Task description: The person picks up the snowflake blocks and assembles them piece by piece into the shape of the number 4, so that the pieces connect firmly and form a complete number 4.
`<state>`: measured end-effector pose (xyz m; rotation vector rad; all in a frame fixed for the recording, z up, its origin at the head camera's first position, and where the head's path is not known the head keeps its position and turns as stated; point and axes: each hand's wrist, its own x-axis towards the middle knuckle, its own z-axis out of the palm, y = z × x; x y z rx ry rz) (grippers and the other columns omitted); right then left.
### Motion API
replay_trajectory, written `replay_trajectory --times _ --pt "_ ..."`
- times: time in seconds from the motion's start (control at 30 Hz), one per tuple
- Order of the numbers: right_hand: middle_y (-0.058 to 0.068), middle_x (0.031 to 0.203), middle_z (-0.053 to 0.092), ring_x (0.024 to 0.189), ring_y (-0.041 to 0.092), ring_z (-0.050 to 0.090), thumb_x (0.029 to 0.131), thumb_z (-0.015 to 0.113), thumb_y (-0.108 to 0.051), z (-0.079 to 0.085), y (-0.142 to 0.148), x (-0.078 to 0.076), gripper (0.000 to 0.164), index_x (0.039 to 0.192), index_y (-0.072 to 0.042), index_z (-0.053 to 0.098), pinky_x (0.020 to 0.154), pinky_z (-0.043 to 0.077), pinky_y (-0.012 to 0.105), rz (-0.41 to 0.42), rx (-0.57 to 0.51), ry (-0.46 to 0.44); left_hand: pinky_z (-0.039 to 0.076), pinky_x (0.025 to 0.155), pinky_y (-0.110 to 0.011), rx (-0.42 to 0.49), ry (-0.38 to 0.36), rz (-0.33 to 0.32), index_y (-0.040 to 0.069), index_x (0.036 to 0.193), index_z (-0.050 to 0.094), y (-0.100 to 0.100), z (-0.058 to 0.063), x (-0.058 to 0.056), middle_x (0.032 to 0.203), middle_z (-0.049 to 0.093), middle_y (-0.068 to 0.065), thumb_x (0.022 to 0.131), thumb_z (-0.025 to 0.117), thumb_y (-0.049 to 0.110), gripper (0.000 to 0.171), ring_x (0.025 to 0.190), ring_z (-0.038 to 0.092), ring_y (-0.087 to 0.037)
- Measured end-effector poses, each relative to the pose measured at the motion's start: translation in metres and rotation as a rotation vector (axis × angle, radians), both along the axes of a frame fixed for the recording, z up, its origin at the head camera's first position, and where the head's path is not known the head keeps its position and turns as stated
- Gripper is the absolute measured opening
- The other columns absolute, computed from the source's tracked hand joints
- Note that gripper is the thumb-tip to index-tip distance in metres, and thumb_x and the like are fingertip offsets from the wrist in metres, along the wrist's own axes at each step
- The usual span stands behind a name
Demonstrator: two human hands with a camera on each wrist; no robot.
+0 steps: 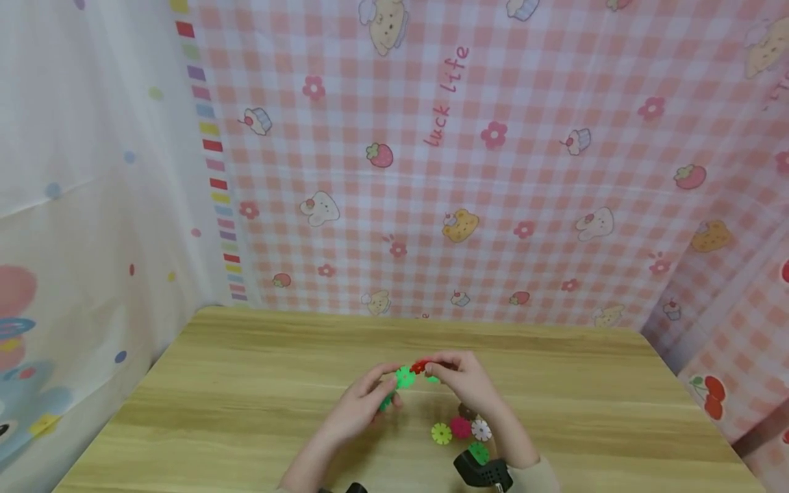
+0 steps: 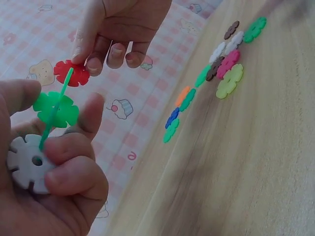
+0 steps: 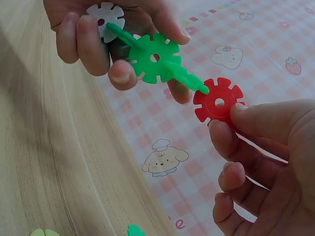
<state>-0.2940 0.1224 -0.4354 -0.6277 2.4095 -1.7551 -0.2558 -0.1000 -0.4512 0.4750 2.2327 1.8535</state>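
Observation:
My left hand point(image 1: 362, 402) grips a short chain of notched plastic snowflake discs over the table. A white disc point(image 2: 23, 164) sits against the curled fingers in the left wrist view. From it run green discs, one of them a bright green disc point(image 3: 168, 47) facing the right wrist camera, others seen edge-on. At the chain's far end is a red disc point(image 3: 204, 102), whose edge meets the last green disc. Between thumb and index finger, my right hand point(image 1: 466, 378) pinches that red disc. How deeply the notches sit together I cannot tell.
Loose discs lie on the wooden table point(image 1: 246, 390) near the right forearm: a yellow-green disc point(image 1: 441, 439), a pink disc point(image 1: 460, 434), and several others. Farther along are an orange disc point(image 2: 182, 95) and a blue disc point(image 2: 172, 118). Patterned cloth point(image 1: 419, 178) hangs behind the table.

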Motion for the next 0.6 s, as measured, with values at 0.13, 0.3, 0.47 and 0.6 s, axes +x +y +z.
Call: replay_trajectory --times 0.13,0.3,0.47,0.6 --pt "0.012 0.103 0.071 0.089 0.015 0.06 0.095 0.063 -0.016 0.0004 -0.0004 -0.0001 0.024 0.109 0.001 0.071 0.079 0.05 0.035 0.003 -0.002 0.015 0.034 0.046 -0.02 -0.026 0.025 0.033 0.009 0.139 0.049 0.0018 0.0009 0.0007 0.084 0.067 -0.01 0.099 0.056 0.033 0.047 0.053 0.04 -0.009" --pt "0.011 0.104 0.071 0.089 0.015 0.06 0.094 0.065 -0.016 0.0003 -0.0019 0.0009 0.022 0.107 -0.001 0.073 0.078 0.05 0.035 -0.02 -0.006 0.007 0.045 0.053 -0.025 -0.029 0.06 0.116 0.009 0.134 0.055 0.0045 0.0002 0.0011 0.088 0.067 -0.007 0.089 0.071 0.026 0.05 0.064 0.053 -0.015" --pt "0.011 0.103 0.071 0.085 0.018 0.061 0.093 0.065 -0.016 0.0012 -0.0031 0.0024 0.021 0.105 0.0 0.074 0.072 0.05 0.032 -0.017 0.003 0.004 0.048 0.053 -0.026 -0.033 0.084 0.182 0.009 0.127 0.062 0.0047 -0.0007 0.0016 0.091 0.068 -0.007 0.085 0.075 0.022 0.046 0.068 0.057 -0.017" --pt "0.011 0.098 0.071 0.076 0.015 0.056 0.093 0.065 -0.014 0.0025 -0.0027 0.0025 0.02 0.102 0.001 0.074 0.065 0.047 0.027 0.0 0.018 0.041 0.049 0.055 -0.025 -0.055 0.12 0.19 0.008 0.124 0.065 0.0042 0.0006 0.0017 0.092 0.069 -0.006 0.085 0.075 0.023 0.043 0.071 0.058 -0.016"
